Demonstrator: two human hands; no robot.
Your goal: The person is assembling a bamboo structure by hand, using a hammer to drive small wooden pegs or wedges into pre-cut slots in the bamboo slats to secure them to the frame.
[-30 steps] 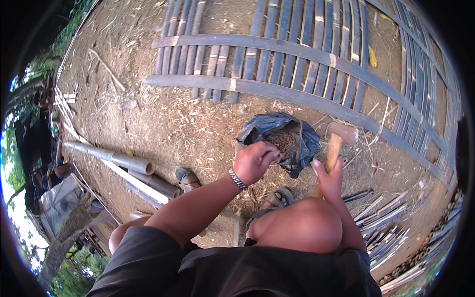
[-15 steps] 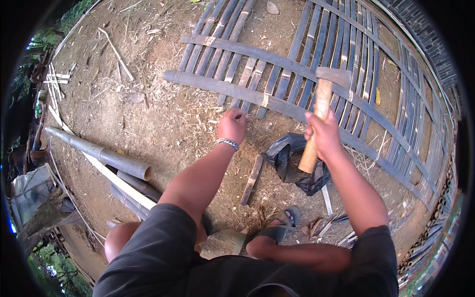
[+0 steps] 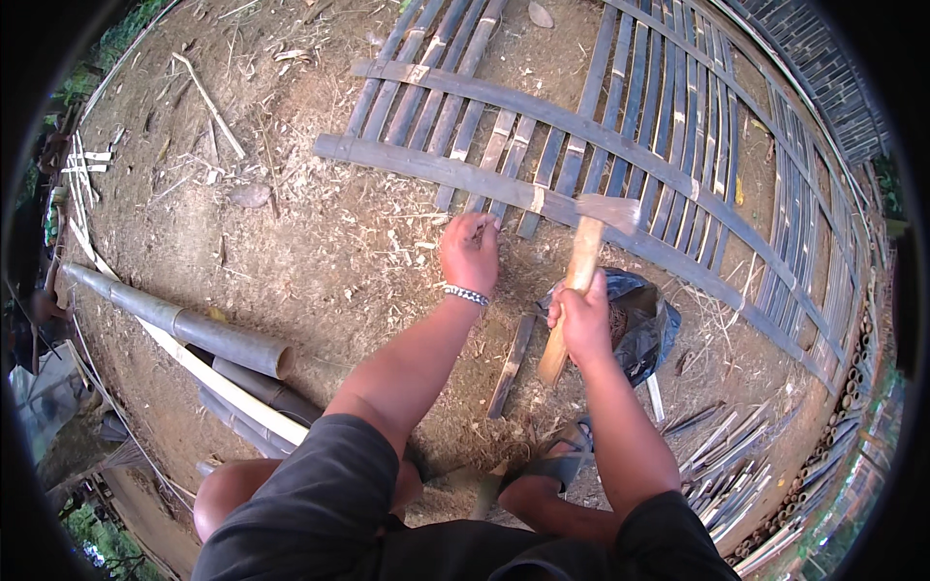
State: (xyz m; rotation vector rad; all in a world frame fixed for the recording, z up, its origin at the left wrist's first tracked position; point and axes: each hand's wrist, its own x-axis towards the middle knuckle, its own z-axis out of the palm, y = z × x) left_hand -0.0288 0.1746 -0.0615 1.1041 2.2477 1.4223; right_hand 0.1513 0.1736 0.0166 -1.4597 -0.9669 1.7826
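My right hand [image 3: 583, 318] is wrapped round the wooden handle of a hatchet [image 3: 584, 254]. The hatchet's metal head is uppermost, in front of the near rail of a bamboo slat panel [image 3: 417, 165]; whether it touches the rail I cannot tell. To its left, my left hand [image 3: 471, 254] has its fingers curled and pinched beside the lower ends of the slats, just below that rail. Anything between those fingers is too small or too hidden to name. Dark slats with pale nodes cross the panel's rails.
An open black plastic bag [image 3: 661, 334] sits right of my right hand. A short bamboo piece [image 3: 511, 368] lies between my arms. Thick bamboo poles [image 3: 184, 320] and a pale split strip [image 3: 228, 384] lie at left. Loose strips [image 3: 736, 465] are scattered lower right.
The hatchet and my right hand have come down and to the left, closer to my left hand. My left hand has shifted slightly right, its fingers still curled.
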